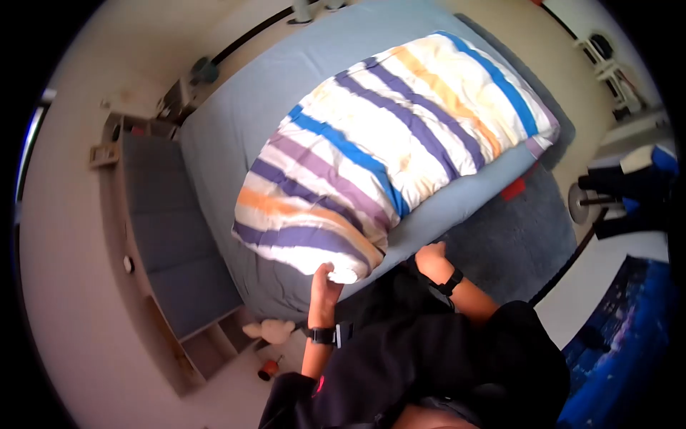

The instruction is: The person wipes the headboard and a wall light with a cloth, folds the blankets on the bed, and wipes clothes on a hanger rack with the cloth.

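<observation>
A striped duvet [400, 136] in white, blue, purple and orange lies folded and rumpled along a bed with a blue-grey sheet [236, 107]. At the duvet's near corner, my left hand [325, 281] is closed, gripping the white edge of the fabric. My right hand [432, 259] is beside the bed's near edge, apart from the duvet, with its fingers curled in and nothing visible in them. Both wrists wear black bands.
A headboard with grey cushions [168, 222] and shelves runs along the left, with a plush toy [270, 330] by its near end. A dark grey rug [514, 250] lies right of my legs, a red item [513, 189] on it. Clothes [636, 189] hang at the far right.
</observation>
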The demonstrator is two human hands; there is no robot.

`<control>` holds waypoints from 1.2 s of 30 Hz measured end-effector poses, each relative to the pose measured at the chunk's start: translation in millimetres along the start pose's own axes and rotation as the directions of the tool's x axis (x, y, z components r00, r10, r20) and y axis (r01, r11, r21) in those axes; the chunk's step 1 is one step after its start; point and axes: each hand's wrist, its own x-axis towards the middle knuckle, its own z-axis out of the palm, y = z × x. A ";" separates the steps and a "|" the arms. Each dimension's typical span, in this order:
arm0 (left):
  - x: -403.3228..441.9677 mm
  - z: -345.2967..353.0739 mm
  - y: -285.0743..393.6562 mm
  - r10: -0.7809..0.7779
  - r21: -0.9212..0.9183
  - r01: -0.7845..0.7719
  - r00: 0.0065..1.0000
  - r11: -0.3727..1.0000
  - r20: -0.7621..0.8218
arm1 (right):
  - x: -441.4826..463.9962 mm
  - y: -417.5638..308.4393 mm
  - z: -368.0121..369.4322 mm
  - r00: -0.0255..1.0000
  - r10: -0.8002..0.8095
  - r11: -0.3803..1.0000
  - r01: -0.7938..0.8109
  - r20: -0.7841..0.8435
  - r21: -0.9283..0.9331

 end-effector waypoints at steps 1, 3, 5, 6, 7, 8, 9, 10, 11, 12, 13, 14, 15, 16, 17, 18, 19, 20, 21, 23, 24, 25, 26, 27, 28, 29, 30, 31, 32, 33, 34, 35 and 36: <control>8.6 -11.8 -1.8 -0.002 -0.019 0.002 1.000 1.000 -0.016 | 11.1 13.8 7.0 0.984 0.093 0.996 -0.091 -0.149 0.021; 24.5 -40.5 1.0 -0.004 -0.010 0.003 1.000 1.000 -0.031 | 6.3 44.6 18.0 0.883 -0.099 0.995 0.099 -0.458 -0.023; 24.8 -46.5 7.4 0.037 0.022 -0.035 0.996 0.999 -0.084 | -0.6 51.8 8.3 0.664 -0.121 0.928 0.340 -0.738 0.154; 21.3 -36.2 16.1 0.059 0.038 -0.055 0.992 0.998 -0.108 | -11.3 50.0 -9.1 0.669 -0.124 0.923 0.349 -0.733 0.163; 27.2 -36.9 28.3 0.005 0.022 -0.004 1.000 1.000 -0.023 | -16.2 47.1 -14.1 0.614 -0.110 0.920 0.361 -0.781 0.155; 31.5 -41.4 41.1 0.000 0.046 -0.002 0.999 0.999 0.039 | -17.2 43.5 -18.3 0.674 -0.111 0.927 0.336 -0.730 0.169; 24.7 -25.5 50.2 0.038 0.106 -0.038 0.999 0.994 -0.001 | -22.4 38.8 -27.6 0.685 -0.103 0.899 0.374 -0.721 0.226; 34.2 -33.4 64.4 0.022 0.127 -0.022 1.000 0.992 -0.003 | -30.4 29.1 -37.3 0.687 -0.089 0.870 0.407 -0.721 0.280; 34.6 -30.0 77.2 0.021 0.181 -0.033 0.997 0.983 0.068 | -40.3 13.6 -45.4 0.628 -0.103 0.800 0.513 -0.772 0.311; 29.3 -22.9 82.9 0.024 0.224 -0.034 0.999 0.974 0.047 | -45.0 -0.5 -50.3 0.548 -0.099 0.724 0.612 -0.830 0.318; 27.5 -20.6 87.0 0.006 0.231 -0.022 0.997 0.973 0.071 | -50.0 -20.9 -55.7 0.523 -0.149 0.690 0.663 -0.839 0.290; 26.9 -22.7 92.6 -0.021 0.240 -0.001 0.996 0.971 0.090 | -57.4 -48.9 -62.9 0.476 -0.180 0.666 0.703 -0.861 0.250; 27.7 -29.7 95.5 -0.100 0.237 0.060 0.981 0.970 0.163 | -53.5 -82.6 -56.6 0.450 -0.192 0.756 0.635 -0.872 0.161; 26.8 -41.4 97.8 -0.128 0.342 0.074 0.982 0.937 0.137 | -44.2 -117.1 -46.3 0.423 -0.209 0.831 0.553 -0.882 0.068; 26.2 -55.8 98.2 -0.223 0.363 0.151 0.961 0.919 0.164 | -32.4 -148.9 -36.6 0.415 -0.155 0.773 0.616 -0.897 0.152; 24.8 -72.3 98.4 -0.312 0.382 0.221 0.930 0.897 0.194 | -18.0 -177.4 -28.5 0.406 -0.104 0.706 0.673 -0.908 0.220; 18.1 -85.3 98.8 -0.352 0.255 0.290 0.904 0.922 0.243 | -3.9 -198.8 -25.1 0.480 -0.008 0.566 0.725 -0.877 0.392; 12.0 -101.6 101.2 -0.381 0.122 0.361 0.876 0.925 0.296 | 5.2 -215.4 -17.3 0.423 0.104 0.546 0.732 -0.900 0.407; 18.7 -129.0 109.8 -0.406 0.068 0.409 0.845 0.910 0.349 | 10.6 -232.1 -9.5 0.491 0.040 0.611 0.677 -0.870 0.410; 15.7 -159.8 132.2 -0.355 -0.027 0.377 0.892 0.926 0.279 | 5.3 -257.9 -8.1 0.468 -0.039 0.671 0.667 -0.883 0.324; 19.6 -174.0 141.1 -0.366 -0.054 0.389 0.899 0.920 0.239 | -7.2 -272.4 -7.1 0.388 -0.067 0.666 0.703 -0.919 0.248; 38.6 -203.3 146.1 -0.387 -0.055 0.393 0.918 0.918 0.086 | -21.9 -283.5 -8.6 0.370 -0.053 0.611 0.747 -0.927 0.263; 66.0 -242.5 147.8 -0.400 -0.058 0.397 0.914 0.916 -0.070 | -40.7 -290.0 -12.3 0.354 -0.040 0.553 0.787 -0.934 0.275; 101.8 -287.4 144.8 -0.190 0.069 0.196 0.978 0.978 -0.088 | -59.8 -291.0 -17.9 0.342 -0.003 0.539 0.792 -0.940 0.287; 123.7 -299.4 149.6 -0.063 0.098 0.071 0.995 0.993 -0.082 | -78.1 -287.7 -25.6 0.322 0.031 0.532 0.796 -0.946 0.289; 145.0 -310.8 154.4 0.066 0.127 -0.056 0.995 0.990 -0.074 | -97.3 -280.9 -33.1 0.337 0.074 0.518 0.791 -0.939 0.325; 123.4 -264.3 170.6 0.037 0.080 -0.025 0.989 0.996 -0.143 | -114.3 -275.9 -37.9 0.352 0.120 0.499 0.787 -0.928 0.363; 115.2 -235.9 184.9 0.099 0.104 -0.097 0.995 0.990 -0.006 | -127.6 -271.6 -37.6 0.368 0.181 0.460 0.788 -0.912 0.409; 117.0 -218.4 200.5 0.158 0.117 -0.173 0.979 0.978 0.130 | -140.5 -270.0 -37.4 0.384 0.241 0.414 0.790 -0.891 0.452; 140.3 -214.8 220.8 0.151 0.133 -0.176 0.972 0.975 0.178 | -152.7 -271.5 -38.7 0.444 0.327 0.352 0.762 -0.834 0.544; 161.7 -211.5 244.2 0.146 0.151 -0.182 0.964 0.972 0.223 | -159.9 -282.0 -39.0 0.440 0.442 0.225 0.789 -0.782 0.571; 147.4 -184.5 268.9 0.233 0.184 -0.279 0.943 0.943 0.237 | -158.8 -286.9 -36.0 0.477 0.508 0.075 0.805 -0.717 0.588; 120.4 -151.6 299.0 0.321 0.212 -0.377 0.912 0.902 0.257 | -155.9 -291.5 -34.2 0.517 0.557 -0.077 0.812 -0.650 0.579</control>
